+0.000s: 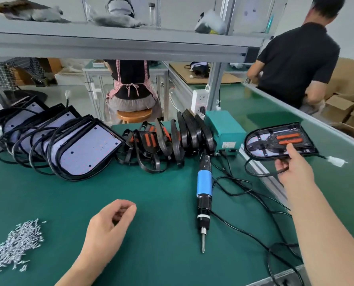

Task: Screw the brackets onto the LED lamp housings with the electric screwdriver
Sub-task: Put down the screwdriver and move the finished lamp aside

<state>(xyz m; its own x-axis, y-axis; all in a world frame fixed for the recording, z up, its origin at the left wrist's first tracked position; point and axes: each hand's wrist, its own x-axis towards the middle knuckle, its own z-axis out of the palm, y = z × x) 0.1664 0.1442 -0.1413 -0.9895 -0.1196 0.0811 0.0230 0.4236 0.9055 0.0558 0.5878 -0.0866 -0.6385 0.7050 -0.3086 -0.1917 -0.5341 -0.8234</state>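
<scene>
A: Right hand (293, 162), right of centre of the frame: fingers pinched on the near edge of one lamp housing (279, 140), index finger laid across its top beside two orange strips. The housing is held above the edge of the bench, over the metal rail. Its cable (260, 174) loops down under it; a white connector (336, 161) sticks out to the right.

B: Left hand?

A: Left hand (108, 223), lower centre: fingers curled loosely inward, thumb against them. Cannot tell whether anything is inside the curl. It is just over the green mat (151, 193).

B: Tool?

A: Electric screwdriver (204, 195) lies flat on the mat between the hands, untouched, bit pointing to the bottom edge, blue sleeve mid-body. Its cord runs up to a teal box (223, 129).

B: Stock?

A: Screw pile (17, 246), lower left. Row of housings (54, 139) leaning on one another, centre left, pale faces showing. Black brackets (165, 141) with orange parts standing at centre, touching the box.
</scene>
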